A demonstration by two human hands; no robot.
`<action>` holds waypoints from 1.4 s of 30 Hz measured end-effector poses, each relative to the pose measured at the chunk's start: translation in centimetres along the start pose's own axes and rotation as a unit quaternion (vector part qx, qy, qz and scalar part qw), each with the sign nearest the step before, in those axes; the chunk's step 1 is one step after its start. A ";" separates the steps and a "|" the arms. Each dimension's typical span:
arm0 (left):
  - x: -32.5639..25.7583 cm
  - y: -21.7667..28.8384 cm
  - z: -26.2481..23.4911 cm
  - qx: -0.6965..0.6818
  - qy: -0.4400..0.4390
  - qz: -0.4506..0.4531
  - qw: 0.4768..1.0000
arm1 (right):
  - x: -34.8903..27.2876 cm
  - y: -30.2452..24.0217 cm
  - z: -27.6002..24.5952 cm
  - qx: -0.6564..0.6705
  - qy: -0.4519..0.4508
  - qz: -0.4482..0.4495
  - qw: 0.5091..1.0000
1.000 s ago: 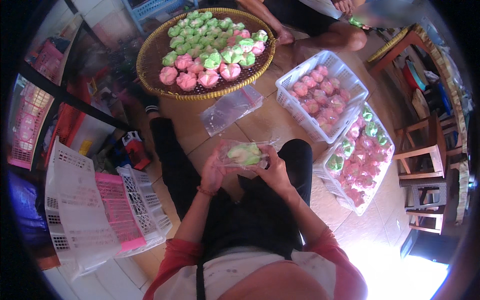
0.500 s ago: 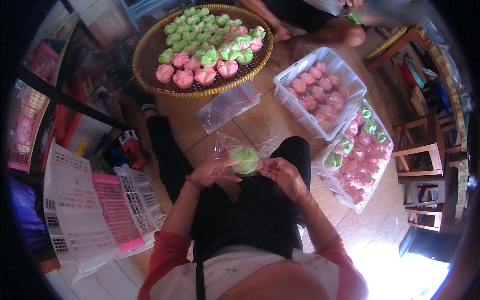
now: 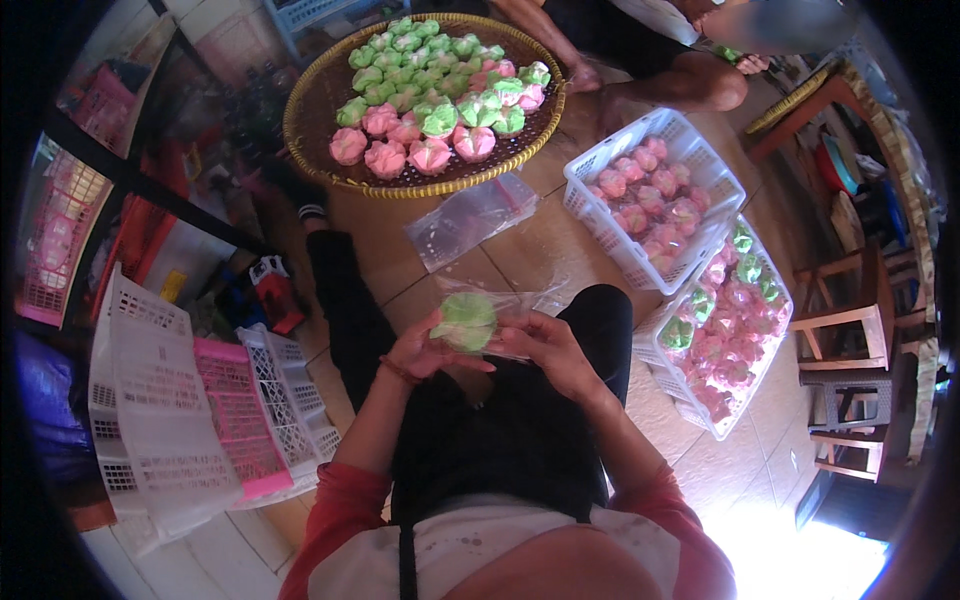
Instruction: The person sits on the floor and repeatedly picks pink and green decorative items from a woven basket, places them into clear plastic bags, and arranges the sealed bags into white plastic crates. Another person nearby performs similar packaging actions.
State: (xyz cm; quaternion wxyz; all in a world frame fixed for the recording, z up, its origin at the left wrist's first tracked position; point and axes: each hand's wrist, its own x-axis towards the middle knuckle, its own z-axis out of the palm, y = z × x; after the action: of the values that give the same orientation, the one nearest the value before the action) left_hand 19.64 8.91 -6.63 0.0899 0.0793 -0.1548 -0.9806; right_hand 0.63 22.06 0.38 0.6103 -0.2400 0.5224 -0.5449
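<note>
Over my lap, a green steamed cake (image 3: 466, 324) with a split, flower-like top sits inside a clear plastic bag (image 3: 513, 308). My left hand (image 3: 418, 352) is closed around the cake from the left and below. On the other side, my right hand (image 3: 548, 350) pinches the bag beside the cake, its fingertips partly behind the film. Ahead of my hands, a round woven tray (image 3: 305, 150) carries unwrapped green cakes and pink cakes (image 3: 385, 158). A flat pile of clear bags (image 3: 470, 222) lies on the floor between tray and hands.
To the right, a white crate (image 3: 625, 250) contains wrapped pink cakes; a nearer white crate (image 3: 690, 405) holds wrapped pink and green ones. Plastic baskets (image 3: 165, 400) stand at left. Another person's leg (image 3: 670, 90) is beyond the tray. Wooden stools (image 3: 850, 310) line the right side.
The cake in its bag has shifted slightly left and turned. My right hand has moved in over the bag, its fingers more closed. The whole view has shifted a little.
</note>
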 end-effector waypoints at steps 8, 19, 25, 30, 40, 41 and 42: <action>1.0 -0.6 1.3 0.011 0.021 0.160 0.987 | 0.8 -0.9 -2.0 -0.001 0.098 -0.113 0.989; 2.8 -2.6 1.4 -0.017 0.013 0.245 0.969 | 5.0 1.6 1.3 0.053 0.089 -0.083 0.991; 0.4 -1.6 3.1 -0.037 0.025 0.250 0.967 | 3.9 -0.6 0.1 0.108 0.039 -0.091 0.989; -0.4 3.0 3.4 0.230 0.160 0.159 0.947 | 3.1 -2.3 -1.5 0.039 -0.020 -0.056 0.997; 2.8 2.3 4.7 0.298 0.224 0.253 0.893 | 2.0 -0.5 -1.5 0.121 -0.003 -0.062 0.991; 2.8 1.7 4.7 0.233 0.228 0.284 0.902 | 1.8 -0.1 -1.8 0.143 -0.002 -0.063 0.988; 2.9 1.1 4.7 0.242 0.232 0.290 0.897 | 1.7 0.3 -2.0 0.170 -0.010 -0.066 0.983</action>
State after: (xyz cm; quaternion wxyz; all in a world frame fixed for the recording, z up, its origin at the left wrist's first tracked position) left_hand 16.15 8.64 -2.19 0.3815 0.2753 -0.3782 -0.7973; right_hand -1.29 21.14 -1.24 0.6102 -0.1722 0.3992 -0.6623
